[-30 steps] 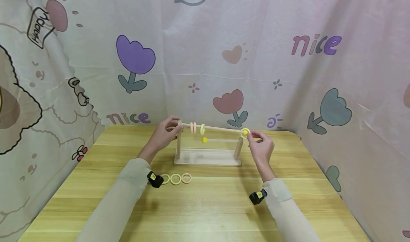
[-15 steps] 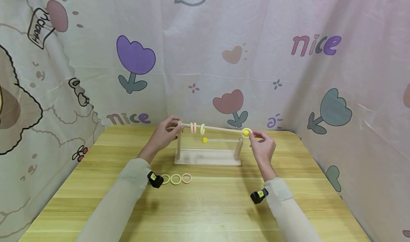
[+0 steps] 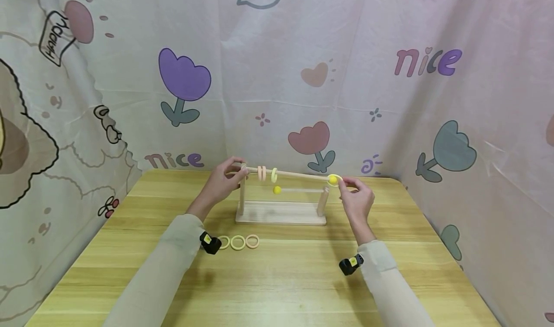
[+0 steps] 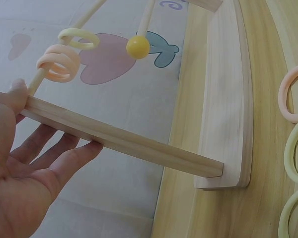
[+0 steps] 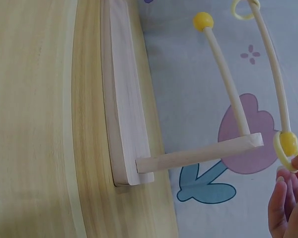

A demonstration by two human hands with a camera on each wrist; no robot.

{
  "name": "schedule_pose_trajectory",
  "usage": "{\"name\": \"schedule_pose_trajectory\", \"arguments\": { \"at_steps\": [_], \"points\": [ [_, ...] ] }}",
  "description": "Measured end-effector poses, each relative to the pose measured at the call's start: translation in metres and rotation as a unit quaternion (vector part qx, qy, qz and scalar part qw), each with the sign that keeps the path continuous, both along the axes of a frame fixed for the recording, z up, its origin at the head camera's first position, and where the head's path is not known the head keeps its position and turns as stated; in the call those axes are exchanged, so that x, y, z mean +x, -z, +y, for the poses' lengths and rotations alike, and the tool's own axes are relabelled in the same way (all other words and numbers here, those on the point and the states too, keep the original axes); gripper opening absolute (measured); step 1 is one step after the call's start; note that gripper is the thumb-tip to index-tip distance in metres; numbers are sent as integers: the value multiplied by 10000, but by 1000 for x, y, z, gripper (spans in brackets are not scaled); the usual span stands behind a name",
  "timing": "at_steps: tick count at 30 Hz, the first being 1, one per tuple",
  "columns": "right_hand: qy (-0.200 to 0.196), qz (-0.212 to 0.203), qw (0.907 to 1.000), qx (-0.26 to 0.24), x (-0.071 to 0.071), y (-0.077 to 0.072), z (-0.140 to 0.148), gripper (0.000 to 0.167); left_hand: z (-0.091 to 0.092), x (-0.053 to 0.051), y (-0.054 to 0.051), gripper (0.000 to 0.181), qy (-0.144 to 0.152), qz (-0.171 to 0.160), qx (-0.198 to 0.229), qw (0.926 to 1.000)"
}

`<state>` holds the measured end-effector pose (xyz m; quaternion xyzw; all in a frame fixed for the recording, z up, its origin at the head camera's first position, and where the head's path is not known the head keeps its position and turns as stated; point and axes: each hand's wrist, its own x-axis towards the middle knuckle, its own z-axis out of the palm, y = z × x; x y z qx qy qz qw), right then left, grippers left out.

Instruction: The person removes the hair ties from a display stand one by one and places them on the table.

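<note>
A wooden stand (image 3: pixel 280 213) has two uprights, each bearing a rod. My left hand (image 3: pixel 220 185) grips the top of the left upright (image 4: pixel 114 136), where the upper rod (image 3: pixel 298 175) begins. Two pink rings (image 4: pixel 58 63) and a pale yellow-green ring (image 4: pixel 78 38) hang on that rod. At its right end is a yellow ball (image 5: pixel 289 144). My right hand (image 3: pixel 358 203) pinches a yellow ring (image 5: pixel 283 156) around that ball. The lower rod (image 5: pixel 227 82), from the shorter right upright (image 5: pixel 203 152), ends in another yellow ball (image 3: pixel 277 190).
In front of the stand's left part, a pink ring (image 3: pixel 252 241) and yellow-green rings (image 3: pixel 238 243) lie in a row on the wooden table (image 3: pixel 294 279); my left wrist camera (image 3: pixel 210 243) partly covers the row. A patterned cloth (image 3: pixel 259 67) hangs behind.
My right hand has moved slightly to the right with the yellow ring, which now sits tilted around the ball. The left hand has kept its grip in place.
</note>
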<state>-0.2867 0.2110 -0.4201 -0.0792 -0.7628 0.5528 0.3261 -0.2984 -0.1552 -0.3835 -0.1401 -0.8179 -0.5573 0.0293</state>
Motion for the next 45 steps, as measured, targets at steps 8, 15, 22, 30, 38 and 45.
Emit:
{"name": "schedule_pose_trajectory", "arguments": {
  "at_steps": [8,15,22,30,38,45],
  "points": [
    [52,-130,9999,27,1,-1,1,17,0,0,1,38,18,46,-32,10000],
    [45,-110,9999,108,0,-1,1,18,0,0,2,41,4,36,-38,10000],
    [56,-114,9999,109,-2,0,1,18,1,1,4,41,-41,204,-114,9997],
    [37,-201,9997,-123,-5,0,4,18,1,0,5,39,9,308,-42,9995],
    [25,-389,9991,-187,-2,-1,12,18,1,1,4,37,-37,273,-111,9996],
    [-336,-1113,9932,46,6,-2,19,20,0,-1,3,41,-33,229,-135,9996]
  ]
}}
